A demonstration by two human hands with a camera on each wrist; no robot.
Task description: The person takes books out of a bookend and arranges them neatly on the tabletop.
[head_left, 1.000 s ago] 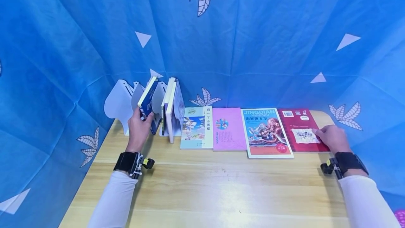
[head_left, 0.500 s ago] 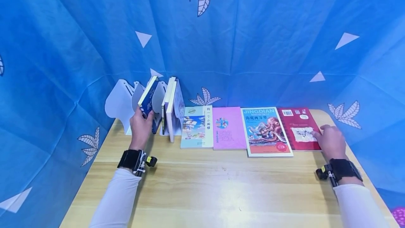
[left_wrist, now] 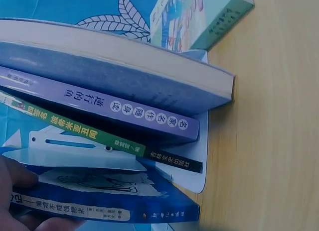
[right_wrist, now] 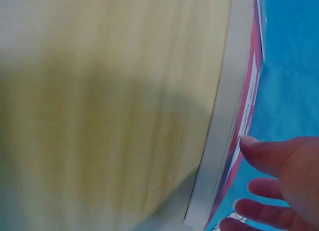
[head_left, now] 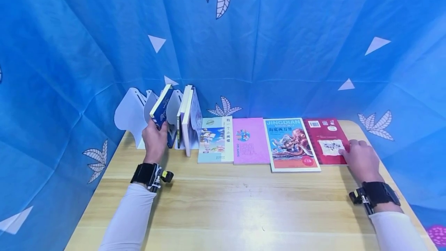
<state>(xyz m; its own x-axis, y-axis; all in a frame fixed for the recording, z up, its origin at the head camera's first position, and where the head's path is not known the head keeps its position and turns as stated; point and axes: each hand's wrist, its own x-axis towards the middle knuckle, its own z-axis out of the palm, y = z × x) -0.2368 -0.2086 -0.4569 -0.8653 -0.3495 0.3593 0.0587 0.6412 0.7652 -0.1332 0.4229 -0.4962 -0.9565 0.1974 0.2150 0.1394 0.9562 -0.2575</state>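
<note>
My left hand [head_left: 155, 140] grips a blue book [head_left: 162, 107] by its lower part, thumb on one cover and fingers at the other side. The book stands upright, leaning a little, among the white dividers of a book rack [head_left: 129, 111]. Its printed spine shows in the left wrist view. Beside it in the rack stand a thin green-spined book [left_wrist: 70, 126], a purple-spined book [left_wrist: 94, 99] and a thicker one [left_wrist: 159, 66]. My right hand [head_left: 364, 162] is at the right edge of a red book [head_left: 329, 133] lying flat, thumb at its cover, fingers apart and loosely bent.
In a row left of the red book lie an octopus-covered book [head_left: 292, 142], a pink book [head_left: 256, 142] and a pale green book [head_left: 212, 144]. They rest on a wooden table [head_left: 223, 204]. A blue patterned curtain [head_left: 296, 42] hangs behind and at both sides.
My right hand has slid left with the red book, whose right part now lies further under the octopus-covered book's side. My left hand stays on the blue book, nearly still.
</note>
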